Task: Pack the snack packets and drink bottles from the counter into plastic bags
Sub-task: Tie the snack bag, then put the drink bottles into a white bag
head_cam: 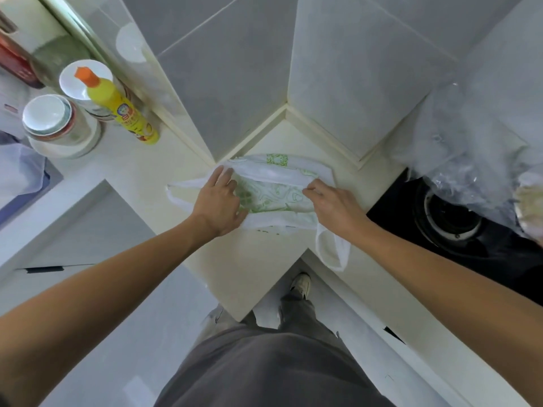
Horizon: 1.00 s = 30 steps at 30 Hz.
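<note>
While bag mouth only part-spread: white plastic bag (273,186) with green print lying flat in counter (141,168) corner. Left hand (219,201) pressing left edge, fingers mostly straight. Right hand (332,204) pinching right rim, fingers curled. Risks: thin film slipping from pinch, mouth collapsing; handle loop (333,249) overhanging counter edge, snagging. Yellow bottle (122,108) standing well apart, far left; reaching for it means releasing one edge.

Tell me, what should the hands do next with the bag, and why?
Probably pull the bag's mouth wider. The left hand and right hand hold its two sides on the counter, yet it lies nearly flat, with nothing visibly inside.
</note>
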Tool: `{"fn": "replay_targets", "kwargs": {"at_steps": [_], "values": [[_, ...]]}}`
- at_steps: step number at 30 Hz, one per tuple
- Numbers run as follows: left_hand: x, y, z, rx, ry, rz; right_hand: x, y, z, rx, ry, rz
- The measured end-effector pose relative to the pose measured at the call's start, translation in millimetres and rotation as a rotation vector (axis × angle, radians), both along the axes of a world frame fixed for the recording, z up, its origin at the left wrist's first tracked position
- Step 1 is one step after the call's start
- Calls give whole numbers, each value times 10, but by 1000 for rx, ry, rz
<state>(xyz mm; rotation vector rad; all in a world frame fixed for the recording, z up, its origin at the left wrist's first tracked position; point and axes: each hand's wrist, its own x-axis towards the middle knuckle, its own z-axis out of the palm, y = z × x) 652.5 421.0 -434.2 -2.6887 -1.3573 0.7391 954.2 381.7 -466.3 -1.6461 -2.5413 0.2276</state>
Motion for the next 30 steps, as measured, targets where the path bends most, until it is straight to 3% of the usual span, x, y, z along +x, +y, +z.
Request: {"fn": "replay_targets", "kwargs": {"at_steps": [4, 8, 14, 20, 23, 30], "values": [[17, 57, -115, -62, 34, 39, -82, -26, -63, -144, -51, 19], [17, 54, -164, -108, 26, 86, -131, 27, -118, -312, -178, -142], [-19, 71, -207, -56, 1, 51, -104, 157, -86, -157, -265, -266], [-79, 82, -236, -44, 2, 1, 43, 111, -135, -337, -411, -155], [-34, 51, -209, -79, 90, 32, 40, 27, -152, -411, -397, -149], [-45, -41, -348, -124, 96, 149, 130, -81, -223, -609, -319, -29]]}}
